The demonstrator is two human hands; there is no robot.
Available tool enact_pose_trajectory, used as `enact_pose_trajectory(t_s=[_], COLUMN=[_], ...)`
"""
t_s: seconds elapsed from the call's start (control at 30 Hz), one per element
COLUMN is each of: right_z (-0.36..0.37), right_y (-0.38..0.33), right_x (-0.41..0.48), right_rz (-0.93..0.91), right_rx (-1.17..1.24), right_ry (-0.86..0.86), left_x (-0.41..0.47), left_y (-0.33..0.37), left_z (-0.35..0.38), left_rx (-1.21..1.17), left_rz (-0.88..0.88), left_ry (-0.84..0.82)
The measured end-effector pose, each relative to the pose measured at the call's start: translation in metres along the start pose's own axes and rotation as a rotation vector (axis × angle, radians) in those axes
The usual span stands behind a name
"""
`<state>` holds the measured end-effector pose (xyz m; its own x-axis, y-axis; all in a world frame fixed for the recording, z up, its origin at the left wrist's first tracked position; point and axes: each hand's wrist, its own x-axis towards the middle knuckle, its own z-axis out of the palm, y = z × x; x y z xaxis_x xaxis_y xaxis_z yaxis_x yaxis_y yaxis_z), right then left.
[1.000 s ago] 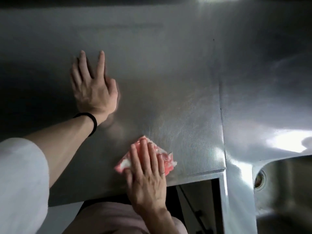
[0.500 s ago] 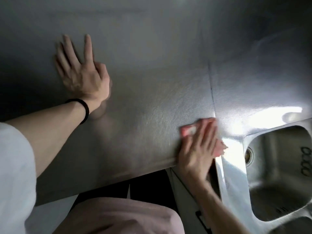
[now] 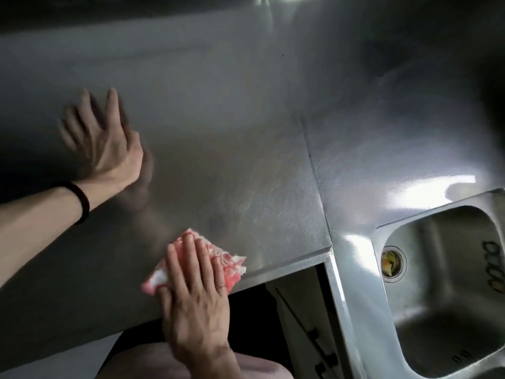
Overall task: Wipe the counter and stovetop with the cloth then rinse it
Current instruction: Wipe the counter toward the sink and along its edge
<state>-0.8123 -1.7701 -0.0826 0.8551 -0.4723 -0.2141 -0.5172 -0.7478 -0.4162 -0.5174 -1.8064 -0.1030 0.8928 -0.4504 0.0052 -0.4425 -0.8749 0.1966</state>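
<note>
Head view. One cloth [image 3: 232, 265], pink and white, bunched into a loose pad at the front edge of the counter [image 3: 218, 138], left of the seam [image 3: 314, 165] and well apart from the sink [image 3: 451, 310]. Pressed onto the steel by the right hand [image 3: 196, 296], fingers straight and close together on top, nothing curled round the fabric, only palm-down pressure. Sticks out from under the fingers on the far side and on both flanks.

Left hand [image 3: 109, 149] spread flat on the counter toward the back left, fingers straight and fanned, holding nothing, blurred at the tips. Looks like a brace.

Handling, as a judgement: soft, light and limp, possibly damp. No stiffness of its own, so likely slides only where pressed and tends to roll or bunch under the palm. Not fragile. Best kept under a flat palm for wiping. For the lift toward the sink, best pinched at the exposed right-hand corner or gathered whole into the fist, to avoid trailing over the front edge.

Count: one cloth; two hands; one counter, in two sheets joined at one seam; one sink basin with one drain [image 3: 393, 262], perhaps the rim of a second at the bottom right, too little to tell; one dark band [image 3: 82, 201] on the left wrist; one ring [image 3: 222, 287] on the right hand. No stovetop in sight.
</note>
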Motion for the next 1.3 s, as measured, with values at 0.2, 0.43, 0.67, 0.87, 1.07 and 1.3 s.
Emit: enact_pose_trajectory(t_s=[0.2, 0.43, 0.67, 0.87, 1.07, 1.3], right_z=[-0.062, -0.135, -0.207, -0.195, -0.107, -0.172], right_y=[0.126, 0.293, 0.415, 0.378, 0.223, 0.351], right_x=[0.020, 0.034, 0.073, 0.093, 0.041, 0.067], right_rz=[0.165, 0.286, 0.447, 0.622, 0.118, 0.130], right_rx=[-0.043, -0.134, -0.179, -0.084, -0.022, -0.075], right_ry=[0.094, 0.225, 0.181, 0.330, 0.170, 0.246], left_x=[-0.012, -0.021, -0.031, -0.034, -0.035, -0.034], left_y=[0.090, 0.227, 0.251, 0.254, 0.256, 0.251], left_z=[-0.006, 0.028, 0.054, 0.060, 0.060, 0.068], left_rx=[-0.034, -0.137, -0.013, 0.048, 0.016, -0.008], left_rz=[0.285, 0.274, 0.182, 0.189, 0.172, 0.163], left_ry=[-0.104, -0.199, -0.103, -0.031, 0.009, 0.042])
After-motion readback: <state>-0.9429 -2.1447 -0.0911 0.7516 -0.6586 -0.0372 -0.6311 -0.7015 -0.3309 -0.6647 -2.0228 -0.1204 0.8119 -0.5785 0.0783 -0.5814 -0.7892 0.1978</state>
